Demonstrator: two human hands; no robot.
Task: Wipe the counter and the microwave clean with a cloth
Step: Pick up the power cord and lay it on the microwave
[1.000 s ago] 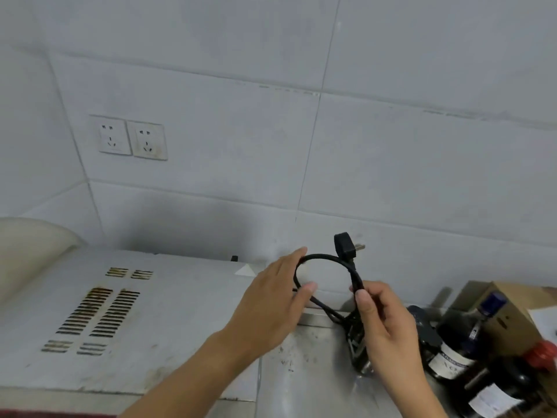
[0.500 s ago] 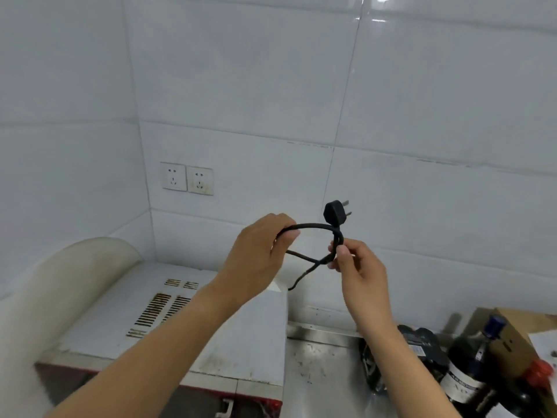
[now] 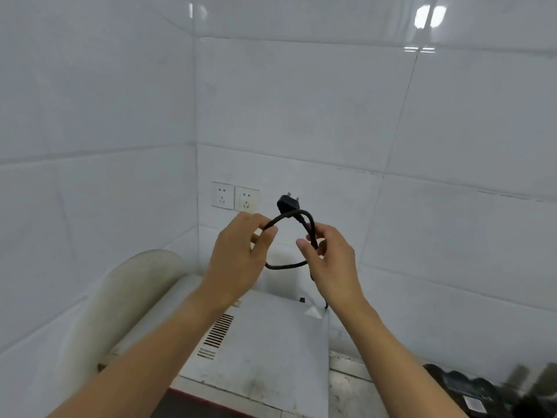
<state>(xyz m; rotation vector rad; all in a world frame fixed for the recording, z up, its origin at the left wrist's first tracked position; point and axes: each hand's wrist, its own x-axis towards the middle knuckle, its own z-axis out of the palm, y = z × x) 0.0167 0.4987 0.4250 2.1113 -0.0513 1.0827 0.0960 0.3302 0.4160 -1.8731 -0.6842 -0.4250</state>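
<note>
1. The left hand [image 3: 238, 254] is pinching the cord [image 3: 286, 265]; the right hand [image 3: 331, 260] is clamping its grip on the crossed loop, with the plug [image 3: 288, 203] pointing up.
2. The person is probably coiling it out of the way: even loops and no tugging are serving best.
3. The microwave [image 3: 265, 351] is sitting below the hands, with the bench [image 3: 346, 393] at its right.

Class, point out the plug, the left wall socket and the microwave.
plug [image 3: 287, 204], head view, its black body.
left wall socket [image 3: 223, 195], head view, its faceplate.
microwave [image 3: 271, 342], head view, its top panel.
</note>
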